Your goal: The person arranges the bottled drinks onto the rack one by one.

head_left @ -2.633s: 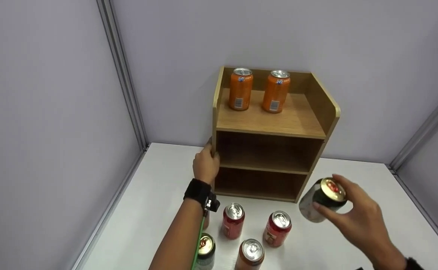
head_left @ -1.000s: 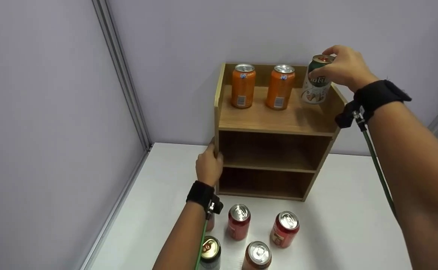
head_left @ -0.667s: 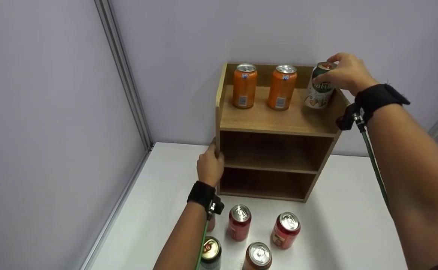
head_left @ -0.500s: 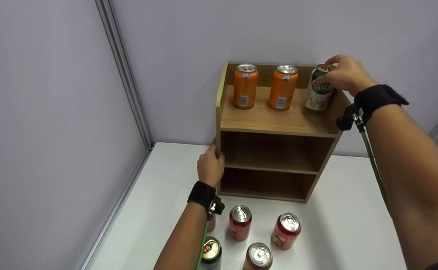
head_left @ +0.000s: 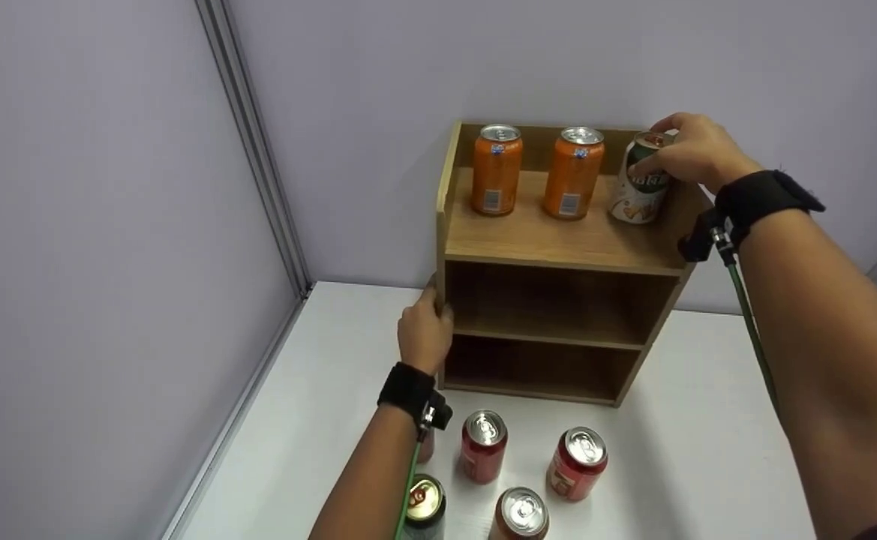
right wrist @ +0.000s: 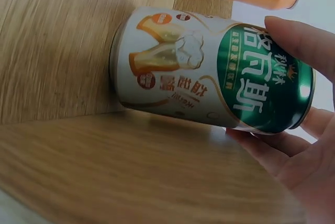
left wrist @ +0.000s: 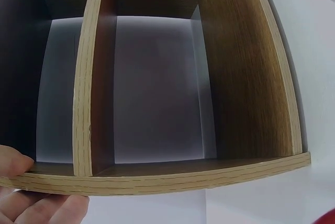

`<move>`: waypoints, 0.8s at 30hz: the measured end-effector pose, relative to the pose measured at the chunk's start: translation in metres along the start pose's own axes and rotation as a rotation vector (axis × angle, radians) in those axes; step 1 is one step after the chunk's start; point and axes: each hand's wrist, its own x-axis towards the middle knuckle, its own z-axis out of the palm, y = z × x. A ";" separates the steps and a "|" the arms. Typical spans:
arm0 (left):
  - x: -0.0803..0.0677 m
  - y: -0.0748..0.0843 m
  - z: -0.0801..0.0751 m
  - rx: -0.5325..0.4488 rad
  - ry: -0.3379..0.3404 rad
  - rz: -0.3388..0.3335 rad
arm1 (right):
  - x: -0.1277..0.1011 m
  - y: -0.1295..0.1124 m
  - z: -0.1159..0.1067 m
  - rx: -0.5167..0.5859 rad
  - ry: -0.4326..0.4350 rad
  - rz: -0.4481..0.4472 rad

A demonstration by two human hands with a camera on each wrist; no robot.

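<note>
My right hand (head_left: 699, 154) grips the upper part of a green and white drink can (head_left: 635, 199) between thumb and fingers. The can stands upright on the top level of a small wooden shelf unit (head_left: 543, 251), near its right side panel. In the right wrist view its base meets the board, and the thumb (right wrist: 298, 41) lies along the green end. My left hand (head_left: 423, 334) holds the front edge of the unit's left side panel, thumb inside and fingers outside. To the left of the held can stand two orange cans, one (head_left: 573, 176) nearer and another (head_left: 496, 172) farther left.
On the white table (head_left: 723, 420) before the unit stand a red can (head_left: 483, 454), another red can (head_left: 575, 472), a brownish-orange can (head_left: 521, 517) and a dark green can (head_left: 424, 506). My left forearm partly hides one more can. Grey walls enclose the table.
My right hand has carried the green and white can from above the table at right up onto the top shelf and lowered it. My left hand stays on the side panel.
</note>
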 end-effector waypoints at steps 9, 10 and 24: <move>0.000 0.002 0.001 -0.006 -0.006 0.004 | -0.002 0.006 -0.001 0.018 0.001 0.018; -0.001 0.002 0.002 -0.007 -0.006 0.003 | -0.003 0.007 -0.001 0.024 -0.007 0.018; 0.007 0.000 0.003 0.002 0.001 0.018 | -0.066 -0.016 -0.003 0.190 0.318 -0.128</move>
